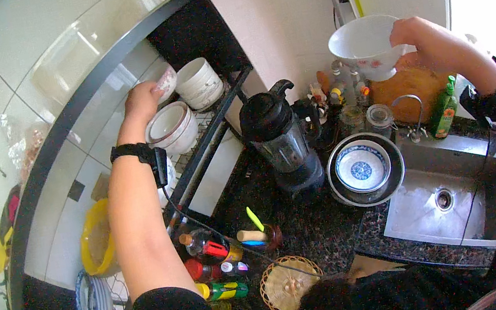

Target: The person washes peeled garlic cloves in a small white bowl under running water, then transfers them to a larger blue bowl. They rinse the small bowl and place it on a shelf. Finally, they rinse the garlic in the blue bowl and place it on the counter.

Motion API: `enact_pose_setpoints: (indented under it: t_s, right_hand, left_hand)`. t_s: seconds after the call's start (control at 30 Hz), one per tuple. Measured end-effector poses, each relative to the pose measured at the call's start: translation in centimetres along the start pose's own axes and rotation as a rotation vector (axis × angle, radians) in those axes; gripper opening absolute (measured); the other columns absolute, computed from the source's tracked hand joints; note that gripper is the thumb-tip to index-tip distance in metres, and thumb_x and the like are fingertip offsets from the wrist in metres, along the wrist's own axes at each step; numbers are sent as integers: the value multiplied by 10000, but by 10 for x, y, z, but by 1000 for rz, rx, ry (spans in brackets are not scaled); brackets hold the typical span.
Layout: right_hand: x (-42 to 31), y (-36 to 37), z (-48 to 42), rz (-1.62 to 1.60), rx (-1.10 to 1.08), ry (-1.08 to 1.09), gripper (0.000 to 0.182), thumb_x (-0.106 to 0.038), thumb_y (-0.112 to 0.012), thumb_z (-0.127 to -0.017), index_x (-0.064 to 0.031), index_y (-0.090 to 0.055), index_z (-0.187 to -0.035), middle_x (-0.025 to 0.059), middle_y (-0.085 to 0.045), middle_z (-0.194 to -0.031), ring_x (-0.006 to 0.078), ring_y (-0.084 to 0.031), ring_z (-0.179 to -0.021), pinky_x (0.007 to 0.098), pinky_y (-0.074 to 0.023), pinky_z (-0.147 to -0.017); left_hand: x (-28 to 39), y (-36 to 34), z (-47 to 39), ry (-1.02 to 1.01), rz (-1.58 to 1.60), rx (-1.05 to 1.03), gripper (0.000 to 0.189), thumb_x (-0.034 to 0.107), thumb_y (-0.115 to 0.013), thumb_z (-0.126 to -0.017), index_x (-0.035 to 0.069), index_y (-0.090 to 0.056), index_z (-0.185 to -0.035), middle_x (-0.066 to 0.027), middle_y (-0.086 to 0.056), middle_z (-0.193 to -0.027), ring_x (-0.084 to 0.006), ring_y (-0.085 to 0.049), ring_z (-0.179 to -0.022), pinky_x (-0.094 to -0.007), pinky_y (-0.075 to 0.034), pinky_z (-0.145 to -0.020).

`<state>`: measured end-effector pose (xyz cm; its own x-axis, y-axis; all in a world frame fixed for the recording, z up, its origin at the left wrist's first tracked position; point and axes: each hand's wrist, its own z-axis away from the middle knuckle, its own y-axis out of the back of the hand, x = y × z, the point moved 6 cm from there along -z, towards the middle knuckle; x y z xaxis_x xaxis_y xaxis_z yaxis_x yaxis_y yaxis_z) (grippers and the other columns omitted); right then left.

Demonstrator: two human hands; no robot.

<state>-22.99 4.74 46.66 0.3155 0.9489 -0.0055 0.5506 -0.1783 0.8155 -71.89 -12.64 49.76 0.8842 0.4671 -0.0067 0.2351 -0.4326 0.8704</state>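
My left hand [143, 103] reaches onto the dish shelf and grips the rim of a pink-patterned bowl [167, 83]. Beside that bowl stands a stack of white bowls [200, 83]. Just below my fingers sit more nested bowls with a dark reddish rim [172, 127]. At the upper right my right hand [411, 41] holds up a large white bowl [364, 48] with red flowers, thumb and fingers at its side. This bowl is tilted so that its inside shows, and no contents are visible. It is in front of a round wooden board [398, 91].
A black-lidded blender [281, 139] stands on the dark stone counter. A blue-and-white bowl [362, 167] rests inside a metal basin [401, 163] beside the steel sink [417, 210]. Several sauce bottles [210, 249], a wicker basket [285, 293] and a green soap bottle [444, 113] stand around.
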Motion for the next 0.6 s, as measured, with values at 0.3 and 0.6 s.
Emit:
enact_pose_setpoints:
  t_s: [0.3, 0.6]
  right_hand:
    - [48, 15, 63, -6, -130, -285, 314, -109, -748, -617, -13, -571, -857, 125, -543, -970, 310, -503, -968, 372, -405, -859]
    - [77, 38, 122, 43, -112, -286, 379, -91, -746, -642, -49, -535, -955, 108, -547, -1027, 280, -504, -987, 349, -407, -876]
  left_hand:
    - [23, -50, -69, -25, 27, -60, 270, 244, -618, -782, 68, -637, -985, -159, -615, -1004, -317, -581, -924, -386, -446, -796]
    - [14, -85, -86, 6, 18, -221, 259, 231, -628, -775, 50, -640, -961, -163, -631, -933, -310, -599, -855, -369, -458, -764]
